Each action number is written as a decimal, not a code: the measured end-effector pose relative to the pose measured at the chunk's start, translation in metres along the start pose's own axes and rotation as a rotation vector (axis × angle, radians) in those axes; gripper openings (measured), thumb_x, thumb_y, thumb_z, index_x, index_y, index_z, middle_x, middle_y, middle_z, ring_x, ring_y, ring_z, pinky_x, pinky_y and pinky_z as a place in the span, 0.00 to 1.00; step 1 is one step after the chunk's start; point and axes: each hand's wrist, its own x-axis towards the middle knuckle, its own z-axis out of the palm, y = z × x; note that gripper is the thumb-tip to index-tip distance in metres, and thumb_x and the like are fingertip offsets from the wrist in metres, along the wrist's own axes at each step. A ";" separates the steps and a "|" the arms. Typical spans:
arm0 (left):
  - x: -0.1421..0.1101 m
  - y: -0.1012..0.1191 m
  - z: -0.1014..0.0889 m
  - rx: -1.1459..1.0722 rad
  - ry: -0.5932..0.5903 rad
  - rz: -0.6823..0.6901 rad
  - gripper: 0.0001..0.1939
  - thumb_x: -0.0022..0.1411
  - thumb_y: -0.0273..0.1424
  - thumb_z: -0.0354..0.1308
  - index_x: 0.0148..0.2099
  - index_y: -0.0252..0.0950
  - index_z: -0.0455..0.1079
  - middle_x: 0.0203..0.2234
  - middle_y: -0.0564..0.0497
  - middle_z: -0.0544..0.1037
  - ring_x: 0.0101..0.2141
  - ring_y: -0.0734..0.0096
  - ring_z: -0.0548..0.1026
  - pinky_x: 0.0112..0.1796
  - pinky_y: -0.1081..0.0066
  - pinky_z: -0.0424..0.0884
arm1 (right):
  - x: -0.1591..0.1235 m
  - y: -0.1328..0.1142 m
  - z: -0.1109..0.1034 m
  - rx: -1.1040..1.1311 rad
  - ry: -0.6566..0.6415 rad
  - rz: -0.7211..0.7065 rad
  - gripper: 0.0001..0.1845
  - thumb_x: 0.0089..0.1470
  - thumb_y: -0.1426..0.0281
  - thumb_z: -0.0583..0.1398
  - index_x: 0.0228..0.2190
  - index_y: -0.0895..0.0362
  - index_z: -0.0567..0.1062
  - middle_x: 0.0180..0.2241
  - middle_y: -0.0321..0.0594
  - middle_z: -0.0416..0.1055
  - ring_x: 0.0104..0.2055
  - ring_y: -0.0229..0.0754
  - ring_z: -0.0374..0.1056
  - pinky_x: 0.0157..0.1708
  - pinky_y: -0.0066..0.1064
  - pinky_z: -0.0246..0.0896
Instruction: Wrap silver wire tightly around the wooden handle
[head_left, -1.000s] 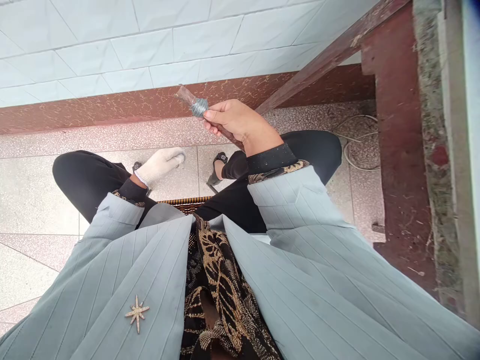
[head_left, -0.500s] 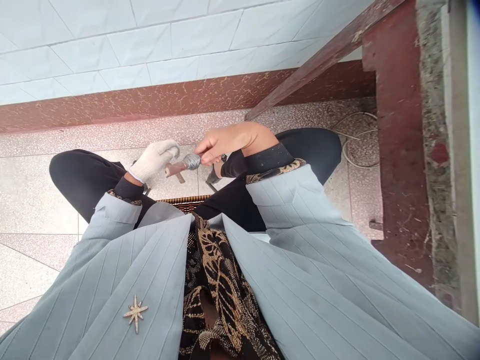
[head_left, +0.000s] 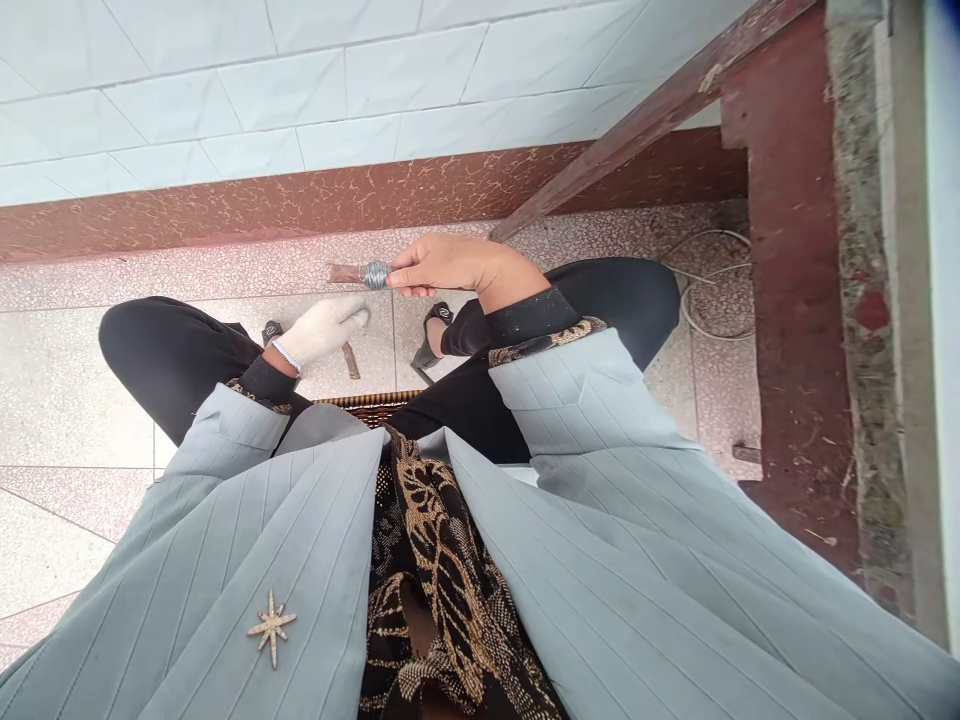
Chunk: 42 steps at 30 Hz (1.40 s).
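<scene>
My right hand [head_left: 442,265], bare, is closed around a wooden stick [head_left: 345,273] that points left. Grey metal wire [head_left: 375,275] is wound in a thick bundle on the stick, just past my fingertips. Lower and to the left is my left hand [head_left: 322,328], in a white knitted glove with its fingers curled shut. From under its fingers a short brown stick [head_left: 351,361] sticks out downward; the rest of it is hidden by the glove. The two hands are apart, and no wire strand can be made out between them.
A white tiled wall [head_left: 405,90] with a brown base stands in front. At the right, a reddish wooden frame [head_left: 802,300] has a slanted brace [head_left: 615,130] reaching the floor. A pale cable [head_left: 701,325] lies coiled beside it. My knees flank the hands.
The wire-wound stick has swung down, then up, and now lies level, lower than at first. The short brown stick under my gloved hand has come into sight.
</scene>
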 end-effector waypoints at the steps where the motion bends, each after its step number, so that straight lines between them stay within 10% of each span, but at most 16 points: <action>1: 0.000 0.001 0.000 0.027 -0.007 -0.015 0.09 0.71 0.29 0.49 0.38 0.37 0.70 0.33 0.50 0.78 0.37 0.64 0.75 0.42 0.65 0.68 | 0.002 0.000 0.002 -0.010 0.008 0.015 0.21 0.66 0.55 0.66 0.29 0.59 0.75 0.26 0.39 0.70 0.28 0.35 0.64 0.31 0.27 0.60; 14: 0.005 0.006 0.008 0.468 -0.150 -0.055 0.15 0.76 0.32 0.51 0.53 0.36 0.78 0.40 0.43 0.83 0.42 0.53 0.81 0.42 0.61 0.71 | 0.013 -0.024 0.031 -0.596 -0.069 0.189 0.15 0.66 0.71 0.65 0.27 0.64 0.77 0.23 0.41 0.70 0.29 0.36 0.64 0.33 0.32 0.50; 21: 0.002 -0.009 -0.011 -0.198 0.069 0.072 0.09 0.69 0.29 0.55 0.39 0.35 0.77 0.31 0.50 0.78 0.34 0.66 0.77 0.40 0.65 0.73 | -0.016 -0.021 0.004 -0.136 -0.463 0.037 0.17 0.69 0.78 0.60 0.25 0.64 0.75 0.19 0.30 0.66 0.23 0.27 0.57 0.30 0.24 0.51; 26: 0.001 -0.013 -0.017 -0.592 0.265 0.035 0.13 0.75 0.33 0.49 0.41 0.37 0.74 0.22 0.55 0.66 0.24 0.74 0.67 0.30 0.72 0.69 | -0.026 -0.008 -0.014 0.506 0.152 -0.358 0.18 0.70 0.62 0.63 0.29 0.58 0.74 0.25 0.35 0.68 0.25 0.32 0.58 0.29 0.26 0.55; 32: 0.000 0.000 -0.016 -0.406 0.061 0.097 0.09 0.67 0.31 0.53 0.38 0.35 0.74 0.30 0.52 0.75 0.30 0.74 0.71 0.34 0.72 0.70 | 0.003 -0.005 0.002 0.303 0.342 -0.039 0.17 0.68 0.62 0.62 0.28 0.57 0.72 0.29 0.42 0.71 0.30 0.37 0.61 0.31 0.29 0.57; 37: -0.004 0.007 -0.024 -0.170 0.075 0.033 0.10 0.63 0.30 0.52 0.32 0.35 0.73 0.28 0.52 0.75 0.34 0.69 0.73 0.39 0.69 0.71 | 0.012 -0.015 0.013 -0.415 0.105 0.144 0.12 0.67 0.67 0.63 0.32 0.61 0.80 0.30 0.47 0.75 0.40 0.48 0.71 0.41 0.34 0.60; 42: -0.004 0.002 -0.028 -0.126 0.063 0.019 0.09 0.61 0.30 0.53 0.33 0.35 0.74 0.30 0.51 0.77 0.35 0.67 0.75 0.43 0.65 0.71 | 0.001 -0.020 0.013 -0.344 -0.350 0.115 0.11 0.68 0.76 0.63 0.31 0.64 0.79 0.23 0.34 0.68 0.28 0.33 0.62 0.35 0.28 0.53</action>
